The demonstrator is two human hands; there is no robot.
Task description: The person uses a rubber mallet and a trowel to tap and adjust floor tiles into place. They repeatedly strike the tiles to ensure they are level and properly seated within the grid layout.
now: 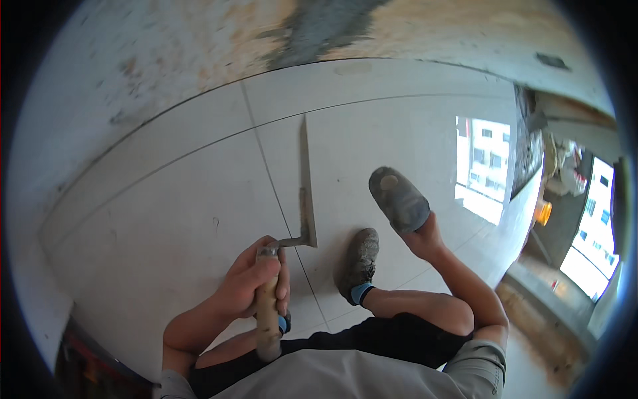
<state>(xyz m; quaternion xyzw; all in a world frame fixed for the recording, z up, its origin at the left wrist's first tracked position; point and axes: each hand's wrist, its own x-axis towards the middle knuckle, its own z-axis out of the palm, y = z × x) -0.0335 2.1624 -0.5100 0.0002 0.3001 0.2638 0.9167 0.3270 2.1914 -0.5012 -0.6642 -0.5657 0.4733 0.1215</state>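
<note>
My left hand [256, 276] is closed around the pale wooden handle of a trowel [268, 306]. From the handle a bent metal neck leads to the long, narrow-looking blade [306, 179], seen nearly edge-on and pointing away from me over the floor. My right hand [423, 238] grips the near end of a dark grey, oval object [399, 198] with rounded ends and a paler round spot. Its exact kind I cannot make out. The fingers of that hand are mostly hidden behind it.
Large pale glossy tiles [179, 206] with dark joints cover the floor. Ahead stands a stained wall [179, 53] with a grey mortar patch [319, 30]. My shoe [361, 263] is between my hands. Clutter and an orange item [543, 213] lie at the right by a bright window opening [593, 226].
</note>
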